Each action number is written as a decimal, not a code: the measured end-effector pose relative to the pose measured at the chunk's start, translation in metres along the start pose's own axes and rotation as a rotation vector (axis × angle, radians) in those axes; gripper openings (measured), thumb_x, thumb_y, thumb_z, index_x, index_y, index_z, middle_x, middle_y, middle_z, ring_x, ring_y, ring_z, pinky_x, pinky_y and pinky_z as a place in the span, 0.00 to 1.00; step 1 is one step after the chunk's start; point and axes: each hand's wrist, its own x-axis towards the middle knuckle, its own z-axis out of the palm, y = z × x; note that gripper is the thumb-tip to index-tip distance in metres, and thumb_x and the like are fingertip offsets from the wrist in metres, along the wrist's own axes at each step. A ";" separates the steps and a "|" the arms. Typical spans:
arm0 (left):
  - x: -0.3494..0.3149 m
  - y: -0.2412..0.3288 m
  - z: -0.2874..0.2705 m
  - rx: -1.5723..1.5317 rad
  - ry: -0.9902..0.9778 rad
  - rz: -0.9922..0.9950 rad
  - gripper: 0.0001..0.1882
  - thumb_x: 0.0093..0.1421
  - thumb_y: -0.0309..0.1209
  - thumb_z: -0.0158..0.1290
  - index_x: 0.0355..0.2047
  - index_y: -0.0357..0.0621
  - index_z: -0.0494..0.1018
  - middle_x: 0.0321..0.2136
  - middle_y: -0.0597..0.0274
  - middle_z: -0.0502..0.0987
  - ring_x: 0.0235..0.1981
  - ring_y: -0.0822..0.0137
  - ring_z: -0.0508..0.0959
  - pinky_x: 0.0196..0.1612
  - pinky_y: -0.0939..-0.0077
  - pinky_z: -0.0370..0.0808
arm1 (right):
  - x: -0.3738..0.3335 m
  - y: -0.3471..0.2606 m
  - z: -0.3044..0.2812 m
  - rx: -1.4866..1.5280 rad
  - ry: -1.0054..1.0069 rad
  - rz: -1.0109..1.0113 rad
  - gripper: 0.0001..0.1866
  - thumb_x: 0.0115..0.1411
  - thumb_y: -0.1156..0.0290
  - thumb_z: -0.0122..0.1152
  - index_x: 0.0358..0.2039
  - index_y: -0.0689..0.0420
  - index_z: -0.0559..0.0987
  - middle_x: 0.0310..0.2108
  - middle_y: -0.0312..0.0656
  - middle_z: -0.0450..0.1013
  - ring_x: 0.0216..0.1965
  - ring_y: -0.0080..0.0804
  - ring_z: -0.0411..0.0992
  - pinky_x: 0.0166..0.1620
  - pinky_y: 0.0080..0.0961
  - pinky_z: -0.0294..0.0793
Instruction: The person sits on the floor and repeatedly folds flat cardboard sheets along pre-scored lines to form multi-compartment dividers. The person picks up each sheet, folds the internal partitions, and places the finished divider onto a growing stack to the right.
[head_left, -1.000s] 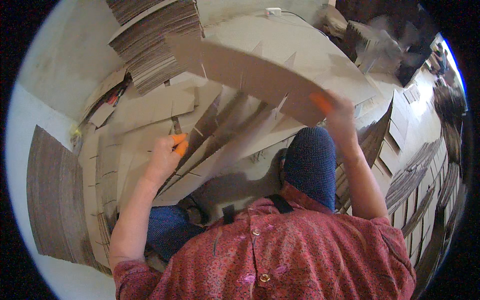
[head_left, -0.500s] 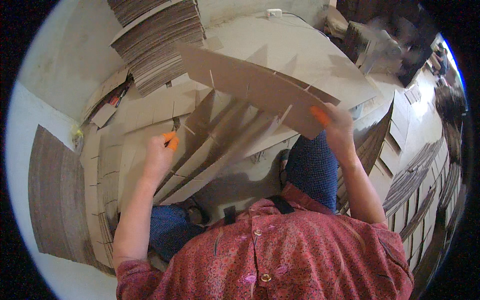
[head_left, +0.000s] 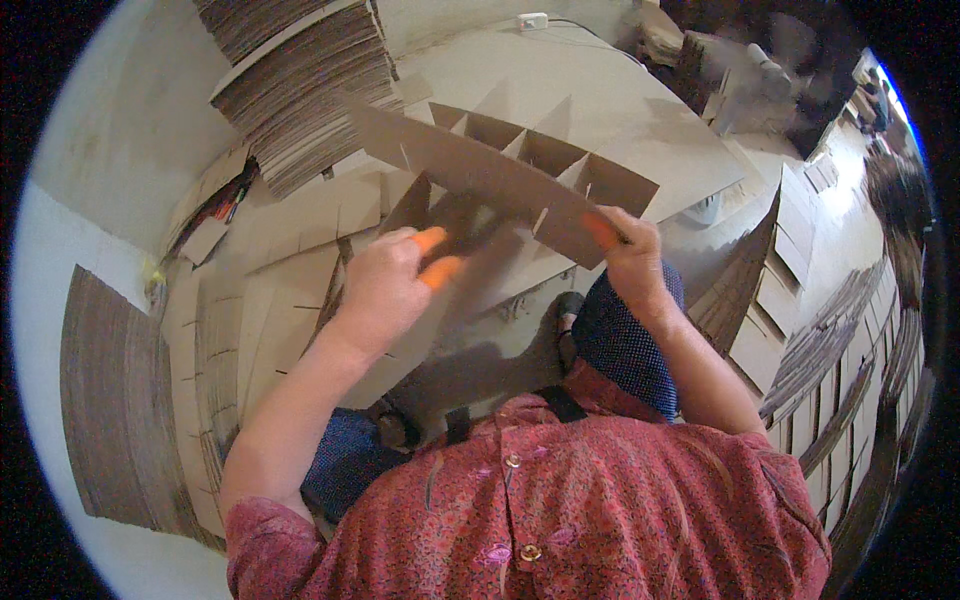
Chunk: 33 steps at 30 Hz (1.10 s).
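My right hand [head_left: 632,262] grips the near right end of a brown cardboard divider [head_left: 470,172] made of slotted strips. Its long front panel slants across the middle of the view, with several square cells spread open behind it. On my left hand [head_left: 392,285], orange coverings wrap the thumb and a finger; the two are apart, just below the panel's left half. I see nothing between them, though the area beyond is blurred. Orange also covers a fingertip of my right hand. Below the divider, more flat cardboard pieces [head_left: 285,340] lie at the left.
Tall stacks of cardboard sheets [head_left: 305,85] rise at the back left, another stack [head_left: 115,400] at the far left. A pale board [head_left: 600,90] lies ahead, with a white plug box [head_left: 532,20] beyond it. Slotted cardboard pieces [head_left: 830,350] crowd the right side.
My left hand has moved right, away from the left strip ends to below the panel. The divider's cells now stand open behind the panel. My right hand has shifted slightly left with the divider.
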 end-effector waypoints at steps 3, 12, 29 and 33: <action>0.009 0.000 0.017 0.026 -0.006 0.088 0.17 0.50 0.34 0.58 0.38 0.38 0.74 0.26 0.52 0.74 0.24 0.60 0.74 0.29 0.70 0.71 | -0.012 0.018 0.002 -0.023 -0.062 0.026 0.06 0.53 0.79 0.56 0.33 0.63 0.77 0.25 0.48 0.75 0.25 0.25 0.72 0.29 0.22 0.70; 0.044 -0.021 0.041 0.283 -0.246 -0.101 0.13 0.48 0.33 0.56 0.29 0.35 0.73 0.25 0.45 0.74 0.29 0.47 0.75 0.33 0.57 0.71 | -0.024 0.023 -0.010 -0.070 -0.066 0.041 0.05 0.53 0.78 0.56 0.32 0.61 0.77 0.23 0.51 0.74 0.24 0.30 0.74 0.28 0.25 0.70; 0.064 -0.065 0.013 0.083 -0.083 -0.331 0.15 0.49 0.38 0.58 0.29 0.36 0.74 0.21 0.48 0.74 0.25 0.54 0.75 0.30 0.62 0.69 | -0.031 0.022 -0.020 -0.098 -0.120 0.196 0.05 0.54 0.75 0.58 0.31 0.61 0.77 0.23 0.52 0.73 0.22 0.26 0.72 0.27 0.25 0.70; 0.068 -0.091 0.016 0.093 -0.117 -0.375 0.13 0.50 0.35 0.57 0.24 0.35 0.73 0.19 0.47 0.73 0.23 0.53 0.74 0.29 0.62 0.69 | -0.026 0.020 -0.025 -0.116 -0.116 0.146 0.04 0.54 0.75 0.58 0.31 0.61 0.77 0.22 0.50 0.74 0.22 0.24 0.70 0.27 0.25 0.69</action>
